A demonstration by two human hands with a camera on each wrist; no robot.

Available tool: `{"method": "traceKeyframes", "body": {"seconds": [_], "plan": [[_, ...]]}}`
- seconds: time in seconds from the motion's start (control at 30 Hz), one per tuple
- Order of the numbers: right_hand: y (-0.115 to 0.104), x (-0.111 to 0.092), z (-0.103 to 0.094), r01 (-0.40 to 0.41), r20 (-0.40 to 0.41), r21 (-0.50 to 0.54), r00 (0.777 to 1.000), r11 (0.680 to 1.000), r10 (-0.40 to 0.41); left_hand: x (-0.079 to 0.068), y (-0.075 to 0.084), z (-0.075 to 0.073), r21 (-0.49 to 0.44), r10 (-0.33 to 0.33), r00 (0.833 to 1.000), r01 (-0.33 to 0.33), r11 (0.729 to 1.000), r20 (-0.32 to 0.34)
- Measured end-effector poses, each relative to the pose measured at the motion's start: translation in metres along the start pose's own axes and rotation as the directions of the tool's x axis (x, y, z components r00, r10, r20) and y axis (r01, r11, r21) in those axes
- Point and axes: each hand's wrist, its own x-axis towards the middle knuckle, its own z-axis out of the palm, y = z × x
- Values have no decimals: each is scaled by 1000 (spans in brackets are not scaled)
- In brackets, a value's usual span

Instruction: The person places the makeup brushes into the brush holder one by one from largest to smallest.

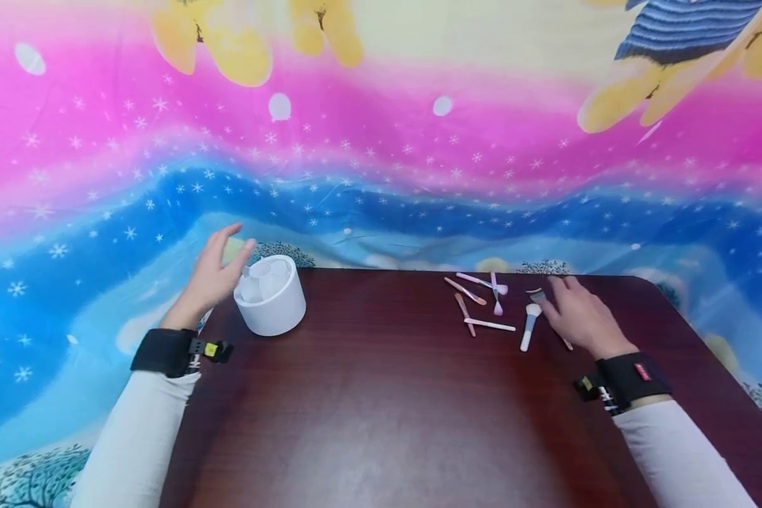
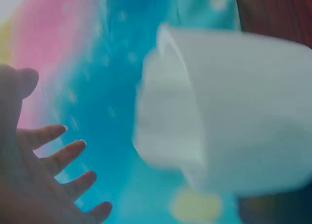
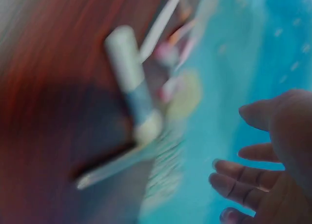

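All our fingers hang loosely apart, empty; swinging hastily, our left hand could tip the white pot, or our right hand scatter the brushes.

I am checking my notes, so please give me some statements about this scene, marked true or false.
1. The white round organizer stands on the table near the left hand. True.
2. The left hand grips the organizer's rim. False: its fingers hold nothing.
3. The right hand is nearer the makeup brushes than the left. True.
4. All the brushes are inside the organizer. False: several lie on the table.
5. The thickest brush lies with bristles towards the table's far edge. True.
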Motion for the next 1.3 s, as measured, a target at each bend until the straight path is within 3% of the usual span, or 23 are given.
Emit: {"method": "traceKeyframes", "body": {"seconds": [0.13, 0.23, 0.33, 0.47, 0.6, 0.83, 0.97, 1.1, 1.3], "plan": [[34, -2, 12, -65, 103, 118, 993, 991, 53, -17, -37, -7, -74, -176, 983, 180, 981, 53], [49, -1, 23, -107, 188, 185, 979, 977, 72, -26, -59, 1, -122, -275, 954, 289, 949, 118], [56, 2, 32, -139, 221, 208, 971, 968, 92, -25, -69, 14, -215, -335, 928, 365, 906, 166], [57, 4, 37, -165, 230, 220, 967, 962, 113, -15, -75, 32, -363, -355, 911, 410, 837, 209], [53, 7, 37, -161, 248, 227, 963, 961, 102, -4, -76, 40, -461, -380, 895, 446, 767, 234], [48, 10, 32, -170, 293, 214, 951, 962, 103, 3, -73, 43, -553, -473, 838, 538, 636, 272], [52, 3, 23, -156, 265, 213, 959, 965, 97, 4, -66, 49, -576, -507, 807, 578, 578, 301], [57, -2, 9, -133, 205, 209, 975, 969, 90, 7, -57, 61, -597, -503, 807, 576, 559, 308], [51, -5, -13, -130, 131, 220, 986, 967, 102, 12, -41, 89, -615, -462, 828, 552, 563, 319]]}}
